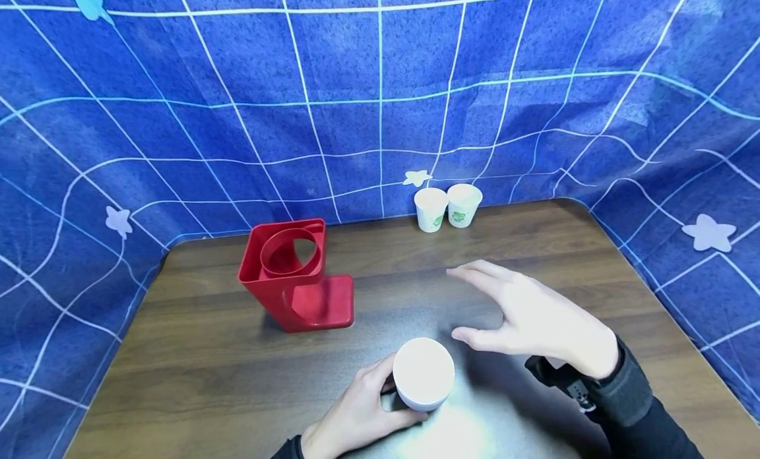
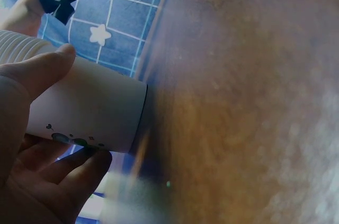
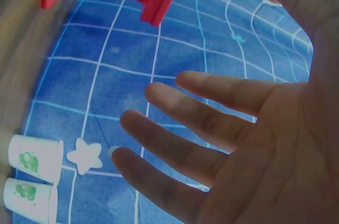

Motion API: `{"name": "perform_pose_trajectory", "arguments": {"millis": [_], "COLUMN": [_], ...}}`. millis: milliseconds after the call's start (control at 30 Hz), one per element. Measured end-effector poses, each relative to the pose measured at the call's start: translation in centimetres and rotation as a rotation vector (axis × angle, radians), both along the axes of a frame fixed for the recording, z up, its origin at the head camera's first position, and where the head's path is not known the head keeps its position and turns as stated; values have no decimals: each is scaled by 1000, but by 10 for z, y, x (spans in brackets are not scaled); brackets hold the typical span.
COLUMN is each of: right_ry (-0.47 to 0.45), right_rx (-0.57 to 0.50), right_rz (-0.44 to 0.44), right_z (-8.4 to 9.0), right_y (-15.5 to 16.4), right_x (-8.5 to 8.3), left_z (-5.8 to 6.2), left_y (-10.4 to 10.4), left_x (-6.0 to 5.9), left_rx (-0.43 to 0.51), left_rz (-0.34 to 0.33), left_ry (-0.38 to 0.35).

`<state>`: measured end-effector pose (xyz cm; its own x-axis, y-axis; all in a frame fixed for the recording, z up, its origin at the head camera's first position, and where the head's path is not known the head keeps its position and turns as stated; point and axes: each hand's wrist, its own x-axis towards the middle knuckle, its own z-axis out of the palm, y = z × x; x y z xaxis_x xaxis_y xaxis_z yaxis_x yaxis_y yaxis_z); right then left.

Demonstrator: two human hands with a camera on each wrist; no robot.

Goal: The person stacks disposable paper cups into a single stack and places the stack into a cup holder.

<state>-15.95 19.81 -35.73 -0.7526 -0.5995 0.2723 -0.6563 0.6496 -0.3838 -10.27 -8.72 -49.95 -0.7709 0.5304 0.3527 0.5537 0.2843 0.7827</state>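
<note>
Around you hangs a blue cloth (image 1: 380, 103) with white grid lines and pale stars, backing the brown table (image 1: 208, 373). On the table's left stands a red holder (image 1: 293, 277) with a round opening on top. Your right hand (image 1: 534, 320) hovers above the table to the right of the stack, fingers straight and spread apart, holding nothing. Your left hand (image 1: 362, 413) grips a white cup stack (image 1: 423, 373) near the table's front edge, thumb and fingers curled round its side; it looks upside down, base up. At the far edge two small paper cups (image 1: 447, 207) with green prints stand touching each other.
</note>
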Motion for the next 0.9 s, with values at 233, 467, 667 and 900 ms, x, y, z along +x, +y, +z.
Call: {"name": "perform_pose_trajectory", "arguments": {"millis": [233, 467, 667, 900], "right_ry": [-26, -4, 45, 130], "right_rx": [-17, -60, -162, -275], "right_rz": [-112, -195, -218, -245], "right_z": [1, 1, -6, -13], "right_y": [10, 21, 27, 23], "right_x": [-12, -36, -61, -85], "left_z": [-1, 0, 1, 3], "left_y": [-1, -1, -1, -2], "left_x": [0, 1, 1, 2], "left_rx": [-4, -16, -14, -21], "left_rz": [-6, 16, 18, 21], "left_ry": [5, -23, -22, -100]}}
